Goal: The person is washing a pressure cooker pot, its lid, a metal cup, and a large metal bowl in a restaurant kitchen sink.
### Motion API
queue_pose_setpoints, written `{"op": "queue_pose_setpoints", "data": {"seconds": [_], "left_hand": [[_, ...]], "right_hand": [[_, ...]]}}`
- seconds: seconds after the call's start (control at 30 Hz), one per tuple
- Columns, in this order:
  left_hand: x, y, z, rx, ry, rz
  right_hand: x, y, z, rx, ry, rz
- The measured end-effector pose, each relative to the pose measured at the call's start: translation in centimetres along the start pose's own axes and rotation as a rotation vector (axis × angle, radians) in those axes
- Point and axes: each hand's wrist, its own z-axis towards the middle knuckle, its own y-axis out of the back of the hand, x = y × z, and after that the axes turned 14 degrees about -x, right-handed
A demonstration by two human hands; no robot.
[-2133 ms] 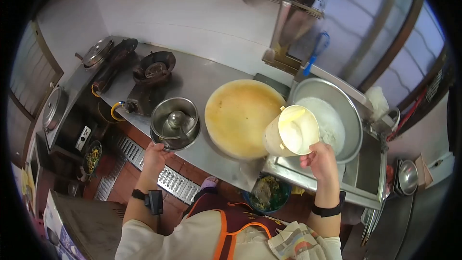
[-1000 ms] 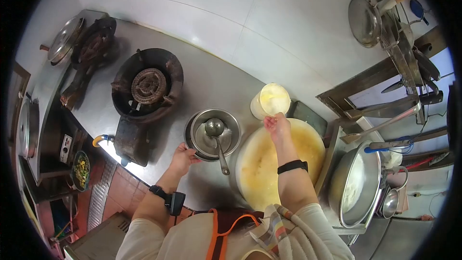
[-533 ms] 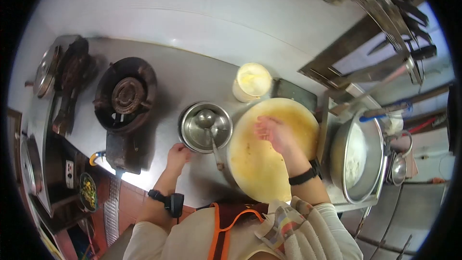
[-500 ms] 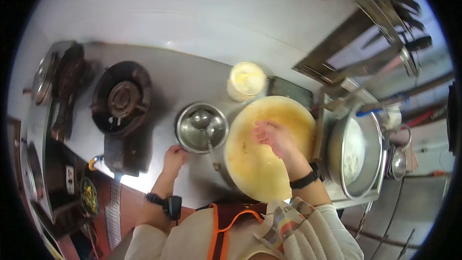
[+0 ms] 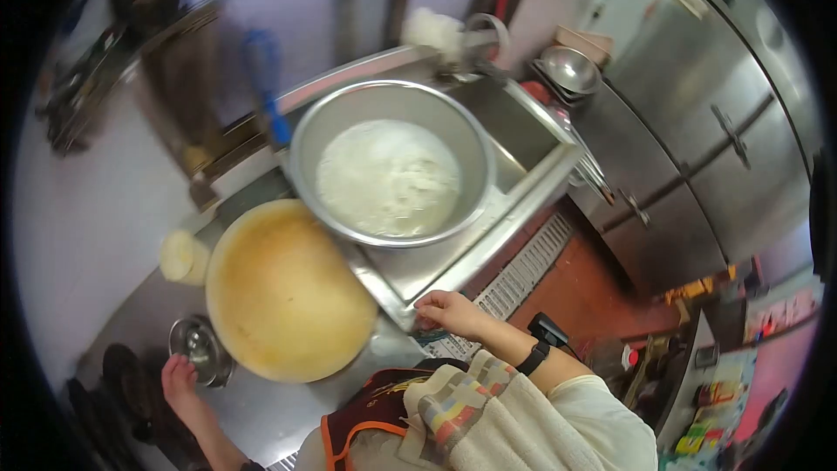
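My left hand (image 5: pixel 180 378) is at the lower left, beside a small metal bowl (image 5: pixel 225 370); its fingers are loosely bent and apart, with nothing visible in them. Shiny contents in the bowl are blurred. My right hand (image 5: pixel 449 311) hovers near the front corner of the metal sink unit (image 5: pixel 403 314), fingers partly bent, and I see nothing in it. Between my hands lies a large round yellowish board (image 5: pixel 288 301), stained brown toward the back. A big metal basin (image 5: pixel 475 144) rests on the sink unit, holding a whitish, cloudy mass (image 5: pixel 388 176).
A pale tub (image 5: pixel 183 257) stands left of the board. Behind the basin is a sink bowl (image 5: pixel 514 118). A metal bowl (image 5: pixel 571 70) sits by steel fridge doors (image 5: pixel 689 105). A floor grate (image 5: pixel 532 266) crosses the red floor. Dark burner parts (image 5: pixel 131 384) are at far left.
My view has swung right, bringing the basin to the middle and the fridge into sight. My right hand has left the space over the board for the sink unit's corner.
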Motion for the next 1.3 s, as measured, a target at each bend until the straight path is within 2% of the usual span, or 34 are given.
{"op": "queue_pose_setpoints", "data": {"seconds": [0.07, 0.1, 0.2, 0.23, 0.3, 0.33, 0.43, 0.5, 0.63, 0.73, 0.8, 1.0, 1.13, 1.2, 1.27, 1.3], "left_hand": [[0.7, -5.4, -2.6, 0.21, 0.053, 0.039], [1.3, -8.1, -3.6, 0.388, 0.079, 0.069], [2.2, -17.5, -9.2, 0.494, 0.146, 0.121], [3.7, -19.9, -9.9, 0.548, 0.254, 0.021], [5.4, -24.7, -10.5, 0.462, 0.452, -0.158], [5.8, -27.3, -11.4, 0.409, 0.554, -0.233], [5.3, -31.5, -14.4, 0.444, 0.522, -0.17], [5.3, -33.5, -15.1, 0.378, 0.441, -0.125], [5.4, -36.5, -17.5, 0.292, 0.322, -0.062], [4.3, -37.7, -20.0, 0.275, 0.259, -0.031], [4.3, -38.6, -21.8, 0.265, 0.223, -0.019], [4.6, -44.1, -24.7, 0.301, 0.166, -0.021], [4.4, -46.7, -25.2, 0.284, 0.164, -0.017], [4.6, -49.8, -26.6, 0.312, 0.165, -0.004], [4.4, -52.1, -28.3, 0.337, 0.147, 0.012], [4.2, -53.0, -28.8, 0.354, 0.138, 0.018]], "right_hand": [[-3.2, 4.6, -2.0, -0.1, 0.064, -0.007], [-4.7, 6.6, -3.2, -0.148, 0.073, 0.0], [-11.2, 13.4, -5.9, -0.296, 0.03, 0.003], [-13.7, 15.9, -7.5, -0.362, -0.001, 0.006], [-18.6, 19.7, -10.1, -0.504, -0.021, 0.0], [-20.2, 21.5, -12.2, -0.559, -0.131, 0.102], [-28.3, 24.8, -16.9, -0.758, -0.245, 0.229], [-32.8, 26.6, -19.9, -0.868, -0.334, 0.258], [-39.2, 27.7, -22.9, -0.975, -0.383, 0.399], [-38.4, 28.9, -24.1, -0.958, -0.433, 0.368], [-37.8, 30.1, -23.7, -0.945, -0.419, 0.211], [-34.4, 36.0, -19.1, -0.98, -0.345, 0.071], [-29.9, 41.7, -17.2, -0.955, -0.306, -0.104], [-31.8, 44.5, -17.4, -1.091, -0.316, -0.178], [-32.8, 48.1, -20.1, -1.257, -0.42, -0.259], [-33.9, 49.6, -21.5, -1.432, -0.428, -0.15]]}}
